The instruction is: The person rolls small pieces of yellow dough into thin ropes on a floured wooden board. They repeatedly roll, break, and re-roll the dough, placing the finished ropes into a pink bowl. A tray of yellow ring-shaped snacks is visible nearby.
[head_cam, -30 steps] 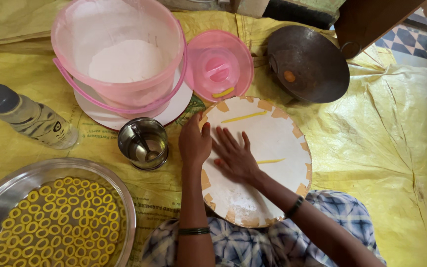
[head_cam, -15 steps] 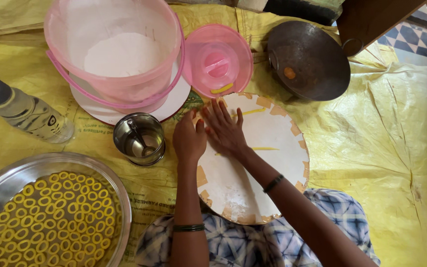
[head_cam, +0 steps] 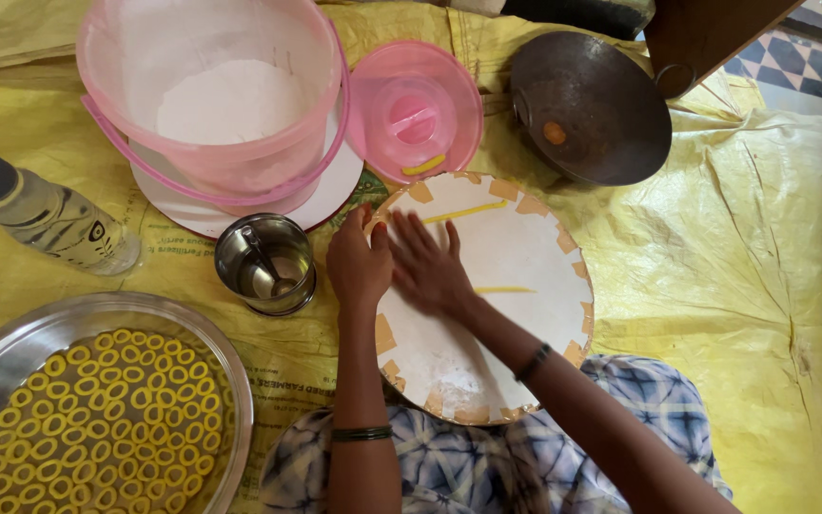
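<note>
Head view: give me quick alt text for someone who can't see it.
A person's left hand and right hand press side by side on a round white board bearing two thin yellow dough strips. Around it on a yellow sheet: a pink bucket of white flour, pink lid, small steel cup, dark wok, bottle, and steel tray of yellow rings.

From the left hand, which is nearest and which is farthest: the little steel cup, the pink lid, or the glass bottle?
Measured from the left hand:
1. Little steel cup, just to its left.
2. Pink lid, up beyond the hand, slightly right.
3. Glass bottle, far left on the yellow sheet.
</note>
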